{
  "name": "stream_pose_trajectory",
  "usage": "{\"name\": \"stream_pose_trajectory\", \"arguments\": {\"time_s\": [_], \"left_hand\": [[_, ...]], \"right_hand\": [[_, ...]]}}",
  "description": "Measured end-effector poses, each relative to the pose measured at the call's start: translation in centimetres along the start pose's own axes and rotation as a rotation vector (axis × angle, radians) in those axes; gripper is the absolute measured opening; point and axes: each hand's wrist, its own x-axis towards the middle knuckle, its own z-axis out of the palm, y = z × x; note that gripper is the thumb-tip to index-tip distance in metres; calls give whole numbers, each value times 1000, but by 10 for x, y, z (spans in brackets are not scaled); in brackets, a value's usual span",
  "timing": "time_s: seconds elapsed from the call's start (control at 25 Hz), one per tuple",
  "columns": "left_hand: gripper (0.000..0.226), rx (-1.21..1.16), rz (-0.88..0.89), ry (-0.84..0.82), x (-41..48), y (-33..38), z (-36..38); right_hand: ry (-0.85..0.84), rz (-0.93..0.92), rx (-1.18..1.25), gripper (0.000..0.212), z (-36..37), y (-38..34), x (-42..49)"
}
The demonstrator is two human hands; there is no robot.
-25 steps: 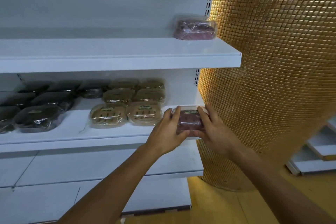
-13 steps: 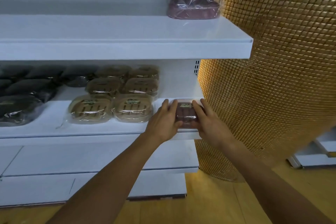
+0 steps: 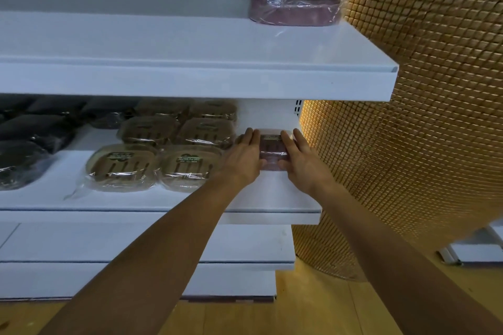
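A small purple soap dish in clear wrap [image 3: 272, 145] lies on the middle white shelf [image 3: 272, 198], near its right end. My left hand [image 3: 243, 159] lies flat against the dish's left side, fingers straight and pointing to the back. Against its right side my right hand [image 3: 300, 160] does the same. Both thumbs touch the dish's front edge. My hands hide most of its sides.
Left of the dish lie several tan wrapped dishes [image 3: 122, 167], then dark ones [image 3: 27, 155]. A larger purple wrapped dish [image 3: 295, 0] sits on the upper shelf [image 3: 190, 79], which overhangs my hands. A gold mosaic column [image 3: 422, 117] stands right of the shelves, on a wooden floor [image 3: 313, 307].
Both hands have slid the purple dish from the shelf's front edge further back onto the shelf. The view has come closer and tilted up.
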Motion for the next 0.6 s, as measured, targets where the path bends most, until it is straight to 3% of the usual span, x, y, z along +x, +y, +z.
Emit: {"name": "stream_pose_trajectory", "arguments": {"time_s": [0.36, 0.6], "left_hand": [[79, 20, -20, -60, 17, -4, 1], [79, -8, -27, 8, 51, -6, 9]], "right_hand": [[-12, 37, -51, 75, -1, -2, 17], [-8, -1, -88, 80, 12, 13, 52]]}}
